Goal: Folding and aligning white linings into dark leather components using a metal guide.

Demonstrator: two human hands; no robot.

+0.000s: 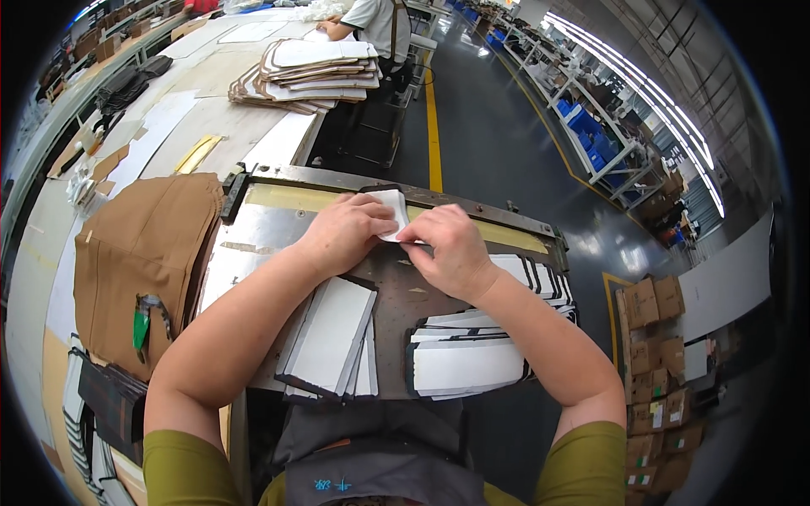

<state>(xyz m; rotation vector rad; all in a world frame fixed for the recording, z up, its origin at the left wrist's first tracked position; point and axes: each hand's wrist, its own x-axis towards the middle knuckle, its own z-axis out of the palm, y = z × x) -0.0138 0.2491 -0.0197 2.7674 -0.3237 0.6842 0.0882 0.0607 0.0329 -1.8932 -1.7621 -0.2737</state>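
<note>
A small white piece with a black edge (390, 202) lies at the far side of the metal work surface (392, 291). My left hand (348, 228) rests on its left part with curled fingers pressed onto it. With thumb and fingers pinched, my right hand (451, 251) holds its near right edge. Part of the piece is hidden under my fingers. Below my left forearm lies a stack of white strips with black edges (331, 329). Under and beside my right forearm is a larger spread of similar black-edged white pieces (468, 364).
A metal bar (337, 179) runs along the far edge of the work surface. Brown fabric panels (139, 253) hang over the left side. Stacked white panels (316, 67) lie on the long table, near a person (371, 25). Cardboard boxes (654, 371) stand at right.
</note>
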